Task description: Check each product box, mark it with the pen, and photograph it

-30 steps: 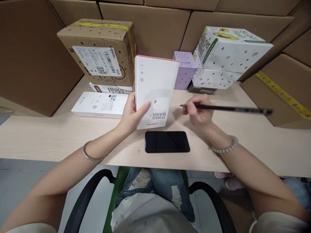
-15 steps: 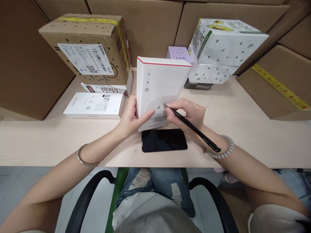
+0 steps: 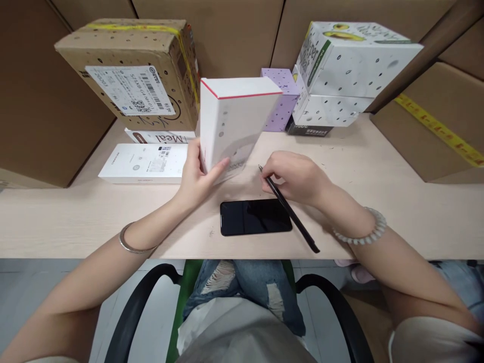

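My left hand (image 3: 200, 174) grips a white power bank box (image 3: 236, 118) with red edges, holding it upright and tilted above the table. Its thumb lies on the printed front face, the fingers go behind the left side. To the right, apart from the box, my right hand (image 3: 297, 176) pinches a black pen (image 3: 295, 217), tip pointing up and left toward the box. Below both hands a black smartphone (image 3: 253, 218) lies flat, screen dark. Another white box (image 3: 145, 164) rests flat just left of my left hand.
A brown carton (image 3: 128, 75) with yellow tape stands on a white box back left. At back right are a purple box (image 3: 282, 101) and stacked white speckled boxes (image 3: 348, 65). Big cardboard boxes (image 3: 434, 126) wall in the table (image 3: 113, 222).
The power bank box has moved left and away from the pen, turning slightly. My right hand has drawn right, and the pen's back end has swung down toward the table's front edge.
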A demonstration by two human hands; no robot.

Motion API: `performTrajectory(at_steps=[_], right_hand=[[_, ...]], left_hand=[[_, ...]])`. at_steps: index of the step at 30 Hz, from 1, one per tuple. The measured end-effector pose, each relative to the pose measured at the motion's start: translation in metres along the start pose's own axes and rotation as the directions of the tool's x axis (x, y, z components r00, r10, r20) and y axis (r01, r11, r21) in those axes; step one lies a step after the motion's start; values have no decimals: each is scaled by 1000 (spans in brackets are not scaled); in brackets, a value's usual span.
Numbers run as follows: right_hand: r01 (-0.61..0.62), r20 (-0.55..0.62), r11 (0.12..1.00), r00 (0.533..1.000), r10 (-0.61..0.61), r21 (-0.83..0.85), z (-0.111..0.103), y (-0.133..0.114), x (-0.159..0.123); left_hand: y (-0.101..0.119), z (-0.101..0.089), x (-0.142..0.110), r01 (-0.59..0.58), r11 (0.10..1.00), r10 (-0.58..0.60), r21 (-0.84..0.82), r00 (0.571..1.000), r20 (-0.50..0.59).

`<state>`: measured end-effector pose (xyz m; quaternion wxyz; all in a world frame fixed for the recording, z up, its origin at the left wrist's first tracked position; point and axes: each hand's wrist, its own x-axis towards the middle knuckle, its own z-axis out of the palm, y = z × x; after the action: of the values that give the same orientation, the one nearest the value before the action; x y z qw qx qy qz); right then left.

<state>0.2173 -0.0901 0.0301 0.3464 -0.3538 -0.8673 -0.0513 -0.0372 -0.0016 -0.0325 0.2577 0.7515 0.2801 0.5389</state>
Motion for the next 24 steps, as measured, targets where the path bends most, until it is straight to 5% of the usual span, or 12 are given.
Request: performTrajectory(at_steps=[2, 5, 12, 18, 24], right_hand=[[-38, 214, 994, 975, 58, -98, -11, 3, -1], [-114, 359, 961, 911, 203, -253, -19, 6, -2], [-207, 447, 902, 812, 374, -379, -7, 7, 0], [-259, 575, 873, 669, 472, -414, 2, -3, 6], [-319, 632, 931, 689, 355, -175, 2, -16, 6]], left_hand=[[-7, -3, 4, 30, 1000, -30, -8, 999, -35], [-13, -5, 8, 56, 998, -58, -39, 996, -67], [-14, -3, 8, 65, 996, -68, -69, 996, -52], [-12, -2, 8, 76, 994, -81, -80, 995, -60], [-12, 1, 8, 132, 986, -138, -99, 989, -60]])
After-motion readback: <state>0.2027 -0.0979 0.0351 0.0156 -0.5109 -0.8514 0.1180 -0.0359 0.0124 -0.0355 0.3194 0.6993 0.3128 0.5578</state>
